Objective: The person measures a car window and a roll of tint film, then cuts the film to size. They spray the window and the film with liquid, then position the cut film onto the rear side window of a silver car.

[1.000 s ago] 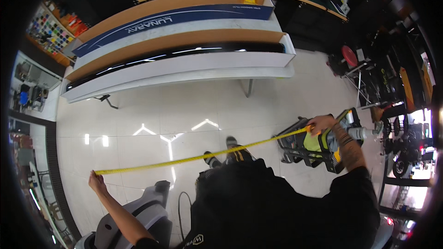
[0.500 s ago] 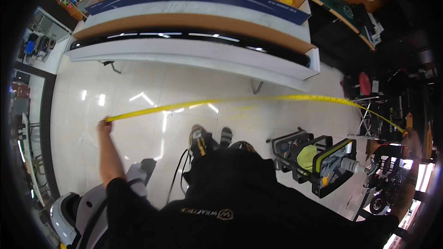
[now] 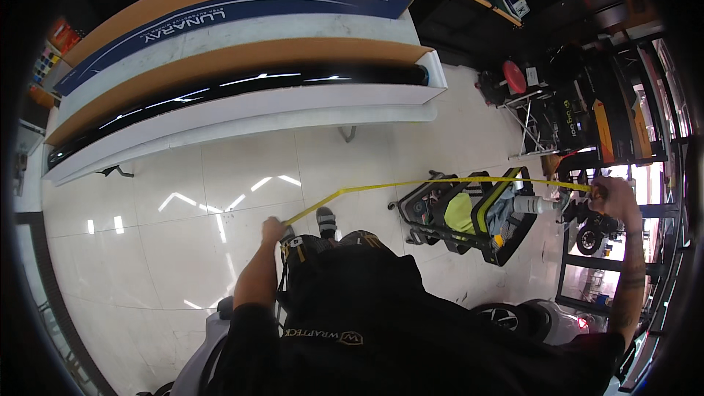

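The yellow measuring tape (image 3: 411, 182) – its long axis left to right, short of the near edge of the table (image 3: 352, 114) – stretched from the left hand (image 3: 273, 231), grasping one end, to the right hand (image 3: 614, 199), clasping the other, with its bend nearer the left.

The left hand (image 3: 273, 231) is curled close in, the right hand (image 3: 614, 199) clenched far out.

Your left hand (image 3: 273, 232) is now near your legs, no longer far out at the left. Your right hand (image 3: 617, 199), one second ago at the cart (image 3: 480, 214), is now to the right of it. The yellow measuring tape (image 3: 411, 184), straight then, now has a bend.
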### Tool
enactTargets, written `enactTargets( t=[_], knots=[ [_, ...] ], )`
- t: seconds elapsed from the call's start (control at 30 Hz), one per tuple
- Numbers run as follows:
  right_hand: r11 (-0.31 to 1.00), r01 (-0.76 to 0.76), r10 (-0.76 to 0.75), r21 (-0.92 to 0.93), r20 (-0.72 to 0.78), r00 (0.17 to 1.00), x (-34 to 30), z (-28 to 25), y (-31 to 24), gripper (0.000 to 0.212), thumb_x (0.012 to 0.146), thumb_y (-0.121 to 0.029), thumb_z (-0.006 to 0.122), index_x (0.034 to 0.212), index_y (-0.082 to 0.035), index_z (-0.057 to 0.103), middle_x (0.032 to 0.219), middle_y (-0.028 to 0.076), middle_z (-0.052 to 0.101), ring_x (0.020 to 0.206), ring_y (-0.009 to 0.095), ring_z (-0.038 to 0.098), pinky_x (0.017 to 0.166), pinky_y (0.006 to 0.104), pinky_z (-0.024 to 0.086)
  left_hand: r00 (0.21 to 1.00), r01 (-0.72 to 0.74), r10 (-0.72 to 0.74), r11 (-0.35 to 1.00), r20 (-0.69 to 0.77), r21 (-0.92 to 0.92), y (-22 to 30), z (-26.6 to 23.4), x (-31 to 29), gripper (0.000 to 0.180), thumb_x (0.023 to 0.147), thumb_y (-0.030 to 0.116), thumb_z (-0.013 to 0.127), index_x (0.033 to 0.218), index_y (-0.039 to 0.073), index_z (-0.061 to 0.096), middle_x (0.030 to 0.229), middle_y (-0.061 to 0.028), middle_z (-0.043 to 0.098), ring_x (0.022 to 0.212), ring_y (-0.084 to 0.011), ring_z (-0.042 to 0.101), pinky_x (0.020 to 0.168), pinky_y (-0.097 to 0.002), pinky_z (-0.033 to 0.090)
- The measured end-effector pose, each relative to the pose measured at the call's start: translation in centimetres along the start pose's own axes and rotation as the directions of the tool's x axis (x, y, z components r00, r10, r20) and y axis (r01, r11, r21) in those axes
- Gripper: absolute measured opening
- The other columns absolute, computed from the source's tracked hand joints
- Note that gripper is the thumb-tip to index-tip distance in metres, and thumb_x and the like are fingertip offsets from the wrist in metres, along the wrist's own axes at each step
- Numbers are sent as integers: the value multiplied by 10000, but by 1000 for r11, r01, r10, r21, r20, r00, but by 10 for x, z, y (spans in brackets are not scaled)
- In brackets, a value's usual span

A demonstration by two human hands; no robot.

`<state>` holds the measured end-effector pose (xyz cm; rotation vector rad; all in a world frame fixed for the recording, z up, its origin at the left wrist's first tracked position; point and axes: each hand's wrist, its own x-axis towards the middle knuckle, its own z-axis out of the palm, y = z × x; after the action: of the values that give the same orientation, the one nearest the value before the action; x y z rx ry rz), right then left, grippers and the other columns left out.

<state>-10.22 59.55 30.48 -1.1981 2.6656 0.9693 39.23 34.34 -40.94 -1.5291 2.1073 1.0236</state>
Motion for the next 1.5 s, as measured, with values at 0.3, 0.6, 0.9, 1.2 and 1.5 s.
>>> enactTargets(
  t=[0.3, 0.6, 0.9, 1.2, 1.5],
  knots=[
    [960, -217, 221, 178, -4, 975, -115, 55, -10, 521, 517, -252, 684, 989, -39, 626, 838, 155, 629, 765, 338, 599, 706, 402, 475, 909, -276, 237, 959, 344, 70, 27, 8, -4, 617, 725, 411, 627, 1213, 60, 488, 1141, -252, 536, 1149, -397, 460, 909, -438, 447],
    [983, -176, 183, 53, -170, 968, -125, 10, -30, 542, 516, -107, 740, 1040, -66, 611, 852, 131, 582, 799, 304, 584, 685, 396, 471, 864, 64, 73, 966, 497, -252, -38, -33, -50, 464, 744, 356, 652, 1118, 95, 565, 923, -106, 605, 747, -222, 615, 536, -364, 522],
    [932, 6, -142, -362, -351, 926, -53, -37, -42, 496, 465, -137, 766, 952, -97, 684, 799, 81, 600, 772, 249, 590, 722, 358, 488, 927, 312, -121, 775, 356, -549, -60, -35, -117, 343, 802, 289, 611, 1099, 128, 552, 863, -35, 599, 718, -182, 577, 641, -388, 476],
    [784, 284, -535, -552, -367, 761, 62, -70, -15, 383, 489, -164, 741, 858, -91, 670, 691, 79, 571, 661, 225, 570, 584, 358, 472, 917, 389, -285, 484, 279, -784, -46, 69, -269, 355, 851, 292, 511, 1164, 123, 499, 1017, -70, 574, 882, -232, 575, 749, -419, 461],
    [810, 378, -500, -449, -192, 844, 87, -120, -57, 202, 612, -208, 719, 763, -100, 641, 593, 37, 524, 530, 178, 490, 500, 335, 425, 994, 93, -95, 546, 49, -832, -19, 221, -466, 290, 821, 226, 548, 1085, 108, 562, 1003, -90, 571, 890, -282, 558, 754, -417, 444]
  ],
)
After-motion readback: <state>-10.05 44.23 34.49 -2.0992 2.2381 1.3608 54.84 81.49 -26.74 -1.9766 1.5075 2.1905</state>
